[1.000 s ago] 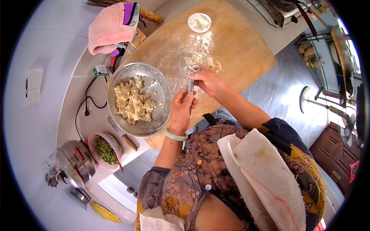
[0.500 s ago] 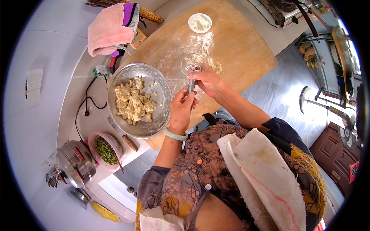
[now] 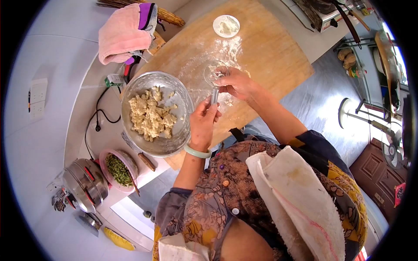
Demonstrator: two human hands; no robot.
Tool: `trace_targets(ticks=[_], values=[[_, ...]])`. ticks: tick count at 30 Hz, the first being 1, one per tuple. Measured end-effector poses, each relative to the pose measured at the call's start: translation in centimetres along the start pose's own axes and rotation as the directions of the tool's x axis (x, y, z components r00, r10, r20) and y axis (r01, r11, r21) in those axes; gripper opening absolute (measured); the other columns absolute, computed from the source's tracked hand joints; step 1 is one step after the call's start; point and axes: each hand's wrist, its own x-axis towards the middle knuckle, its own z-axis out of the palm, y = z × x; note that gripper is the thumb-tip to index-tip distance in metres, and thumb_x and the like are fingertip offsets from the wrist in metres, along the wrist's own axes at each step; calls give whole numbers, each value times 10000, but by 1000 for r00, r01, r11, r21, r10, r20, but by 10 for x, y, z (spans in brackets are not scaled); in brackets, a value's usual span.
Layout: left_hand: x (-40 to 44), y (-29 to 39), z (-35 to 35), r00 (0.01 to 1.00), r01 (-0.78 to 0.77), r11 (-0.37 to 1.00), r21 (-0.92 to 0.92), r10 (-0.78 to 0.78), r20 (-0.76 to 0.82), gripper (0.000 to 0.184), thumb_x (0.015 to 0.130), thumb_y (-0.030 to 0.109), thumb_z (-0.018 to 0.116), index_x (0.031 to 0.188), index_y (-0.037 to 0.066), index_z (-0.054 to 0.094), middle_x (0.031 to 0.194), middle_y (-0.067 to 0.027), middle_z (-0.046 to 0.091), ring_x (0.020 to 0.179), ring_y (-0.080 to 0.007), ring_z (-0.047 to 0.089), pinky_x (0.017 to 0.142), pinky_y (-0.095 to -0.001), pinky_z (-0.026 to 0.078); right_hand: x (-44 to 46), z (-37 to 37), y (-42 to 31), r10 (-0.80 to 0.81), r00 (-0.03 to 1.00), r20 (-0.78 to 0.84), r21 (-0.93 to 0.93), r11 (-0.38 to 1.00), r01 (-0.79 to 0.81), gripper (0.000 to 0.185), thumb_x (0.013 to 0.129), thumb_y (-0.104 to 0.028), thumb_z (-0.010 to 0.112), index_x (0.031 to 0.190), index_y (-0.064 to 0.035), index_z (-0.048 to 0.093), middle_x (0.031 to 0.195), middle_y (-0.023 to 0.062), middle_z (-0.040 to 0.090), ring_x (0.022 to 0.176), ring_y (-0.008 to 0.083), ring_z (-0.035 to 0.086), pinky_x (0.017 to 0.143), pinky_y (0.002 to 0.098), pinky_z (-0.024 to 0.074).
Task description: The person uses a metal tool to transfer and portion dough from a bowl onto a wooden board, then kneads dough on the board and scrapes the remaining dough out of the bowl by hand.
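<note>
My left hand (image 3: 203, 123) is closed around the handle of a metal utensil (image 3: 215, 96) with a round, shiny head, possibly a skimmer or ladle. The utensil is over the floured wooden board (image 3: 274, 56). My right hand (image 3: 237, 83) has its fingers bent against the round head, covering part of it. Crumbly dough scraps lie on the board under and beside that hand, mostly hidden. Left of my hands stands a large metal bowl (image 3: 185, 98) with lumpy, shaggy dough (image 3: 150, 115) in it.
A small white bowl of flour (image 3: 226, 26) sits at the board's far side. Left are a pink towel (image 3: 124, 32), a power cord (image 3: 98, 115), a pink bowl of chopped greens (image 3: 102, 163), a metal pot (image 3: 85, 185) and a wooden-handled tool (image 3: 146, 161). A stove (image 3: 324, 13) stands at upper right.
My right hand has shifted up from the top of the handle onto the round head. It now covers more of the dough scraps. My left hand keeps the handle, nearly still.
</note>
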Motion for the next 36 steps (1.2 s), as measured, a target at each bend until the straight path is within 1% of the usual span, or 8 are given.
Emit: trace_targets(ticks=[3,6,12,15,21,30,32,36], values=[[1,-5,0,1000,2,998,-66,-4,-25,364,950,107,574,1276,-44,518,1032,-86,627,751,-97,543,642,-229,440,-1,-3,3,-15,998,62,72,997,11,224,842,-112,680,1030,-42,582,820,9,607,736,138,592,702,290,488],[3,-7,-3,999,-8,997,-72,5,-41,363,947,104,577,1274,-45,520,1033,-89,627,752,-98,544,644,-229,441,4,-18,14,-99,995,18,149,984,96,133,874,-119,664,971,-61,595,790,5,597,718,132,581,681,290,478],[2,-9,-4,997,-52,999,10,52,-55,366,945,104,579,1275,-44,523,1032,-91,630,749,-93,543,639,-230,446,-3,-12,19,-76,992,-99,124,988,88,122,878,-137,649,946,-56,587,789,23,578,697,126,544,668,279,448],[0,-6,-4,996,-66,997,39,68,-53,366,943,109,583,1272,-42,530,1021,-86,635,748,-90,545,636,-227,447,-8,-9,18,-91,994,-66,-15,996,91,73,881,-92,644,927,-55,601,770,15,586,666,114,555,627,254,451],[-1,-6,-4,992,-110,981,157,119,-45,356,944,117,579,1265,-35,547,978,-58,641,749,-86,554,633,-222,451,-10,-6,13,-86,996,-22,-126,989,82,91,866,-75,642,926,-50,577,779,16,568,661,111,555,618,259,458],[-4,4,-2,984,-154,958,243,171,-50,363,941,105,583,1273,-37,554,921,-28,629,744,-84,564,622,-220,455,-9,0,11,-98,995,-9,-35,995,98,158,825,-85,683,909,-53,554,768,28,576,656,128,566,629,298,484],[-5,4,-1,985,-148,968,203,162,-58,365,939,102,585,1275,-36,554,897,-23,623,734,-80,558,618,-219,453,-10,3,10,-121,992,-23,-79,990,119,133,844,-86,671,900,-47,557,758,33,584,644,129,580,619,291,494],[-7,5,5,970,-205,937,283,233,-69,355,941,103,585,1269,-30,563,847,-21,624,719,-71,542,612,-218,445,-17,19,1,-172,979,-114,-256,957,138,158,842,-118,670,883,-17,556,724,46,585,629,131,577,606,304,511]])
